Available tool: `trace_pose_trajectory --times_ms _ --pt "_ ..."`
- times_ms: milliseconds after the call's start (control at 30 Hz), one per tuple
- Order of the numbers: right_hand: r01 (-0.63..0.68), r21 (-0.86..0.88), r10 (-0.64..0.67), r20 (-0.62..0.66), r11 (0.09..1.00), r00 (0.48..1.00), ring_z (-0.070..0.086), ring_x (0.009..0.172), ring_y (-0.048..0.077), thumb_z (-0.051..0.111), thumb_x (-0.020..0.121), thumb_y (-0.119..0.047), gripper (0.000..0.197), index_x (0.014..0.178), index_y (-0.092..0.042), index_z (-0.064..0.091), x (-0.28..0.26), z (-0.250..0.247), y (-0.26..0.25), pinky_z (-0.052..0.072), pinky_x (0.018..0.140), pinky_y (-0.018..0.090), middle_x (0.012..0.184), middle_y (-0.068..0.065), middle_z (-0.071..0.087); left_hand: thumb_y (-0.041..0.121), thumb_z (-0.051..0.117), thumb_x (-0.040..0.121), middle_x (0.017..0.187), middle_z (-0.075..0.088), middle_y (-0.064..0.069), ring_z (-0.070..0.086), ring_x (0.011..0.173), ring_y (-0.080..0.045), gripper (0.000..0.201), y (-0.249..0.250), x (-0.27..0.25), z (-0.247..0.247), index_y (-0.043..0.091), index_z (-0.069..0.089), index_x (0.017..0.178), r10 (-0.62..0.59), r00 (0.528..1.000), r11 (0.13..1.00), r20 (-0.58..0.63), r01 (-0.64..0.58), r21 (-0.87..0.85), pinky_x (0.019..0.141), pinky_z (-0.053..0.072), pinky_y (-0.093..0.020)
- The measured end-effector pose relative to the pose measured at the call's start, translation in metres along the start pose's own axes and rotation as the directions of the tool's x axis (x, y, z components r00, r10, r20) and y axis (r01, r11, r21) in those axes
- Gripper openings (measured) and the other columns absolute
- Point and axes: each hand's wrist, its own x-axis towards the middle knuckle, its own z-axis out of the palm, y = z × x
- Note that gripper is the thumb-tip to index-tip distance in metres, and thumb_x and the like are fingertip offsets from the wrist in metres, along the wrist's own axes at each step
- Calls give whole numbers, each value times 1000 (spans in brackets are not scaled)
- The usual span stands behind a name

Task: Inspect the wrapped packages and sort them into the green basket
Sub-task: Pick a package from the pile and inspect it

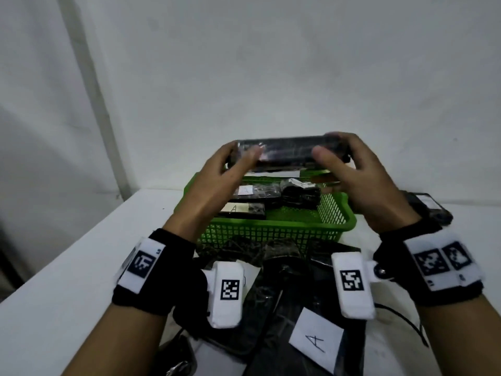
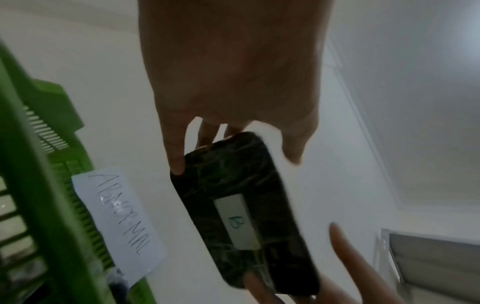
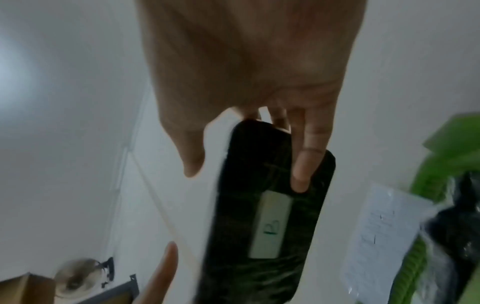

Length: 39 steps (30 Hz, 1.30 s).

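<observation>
A long black wrapped package (image 1: pixel 287 154) is held level above the far side of the green basket (image 1: pixel 273 229). My left hand (image 1: pixel 230 164) grips its left end and my right hand (image 1: pixel 341 161) grips its right end, thumbs on the near face. Its far face carries a white label marked "B" (image 2: pixel 237 222), which also shows in the right wrist view on the package (image 3: pixel 270 216). Several black wrapped packages lie inside the basket, one with a label marked "A" (image 1: pixel 234 208).
More black wrapped packages are heaped on the white table in front of the basket, one with a paper marked "A" (image 1: pixel 315 340). Another black package (image 1: pixel 428 207) lies right of the basket. A handwritten paper sign (image 2: pixel 119 218) hangs on the basket's far side.
</observation>
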Motion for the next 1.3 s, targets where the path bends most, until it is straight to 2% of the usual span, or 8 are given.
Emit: trace_pose_trajectory --times_ms 200,400,633,700,867,1033,1167,1300 --pt "72 103 -62 -95 992 994 71 102 20 78 86 -22 24 106 -19 66 -3 11 8 62 80 32 122 9 63 35 67 92 120 67 5 65 109 -8 31 -1 0 18 26 65 122 101 987 992 -123 -109 -59 97 54 -29" --pt "154 100 -130 -213 983 968 69 89 13 83 80 -14 23 98 -17 69 -4 15 10 62 84 42 92 -4 67 33 75 87 107 73 5 70 101 -10 28 -2 2 18 22 71 112 144 979 989 -145 -148 -17 90 56 -32" --pt "187 82 -165 -221 979 961 52 128 4 75 76 -48 22 69 -36 58 -2 9 4 44 112 45 134 -8 52 50 72 80 137 58 0 57 128 -20 45 -1 4 15 36 63 122 32 991 941 -132 -74 -329 100 51 -43" --pt "208 108 -182 -211 972 960 53 129 11 74 75 -45 17 79 -40 58 -3 8 8 45 111 47 138 -6 48 41 76 82 141 52 -3 57 126 -19 65 -2 4 20 39 47 140 12 995 948 -98 -42 -315 103 49 -43" --pt "-30 323 26 17 946 1000 65 118 22 85 68 -17 89 142 -32 38 2 -3 15 57 93 41 135 6 58 -1 69 86 144 51 -2 67 110 -12 80 -8 6 16 25 32 151 10 998 927 -66 -34 -374 95 56 -39" --pt "-47 311 60 -30 949 998 74 86 17 70 87 -3 29 115 -9 66 3 2 12 60 81 34 98 5 76 9 75 85 137 54 1 67 108 -9 75 -7 5 16 28 36 147 84 993 950 -81 -105 -294 87 58 -30" --pt "-29 321 40 -27 947 999 74 80 12 69 87 0 27 114 -6 66 2 1 8 59 68 24 91 1 77 7 77 83 137 56 -1 71 98 -5 77 -5 6 13 25 37 146 131 985 948 -110 -157 -276 81 58 -25" --pt "31 262 -31 -3 965 1000 73 100 20 76 82 -8 39 119 -12 64 2 -4 8 59 83 32 107 6 75 31 79 77 135 60 7 67 112 -12 75 -4 5 8 28 44 142 107 991 964 -80 -123 -237 94 55 -39"
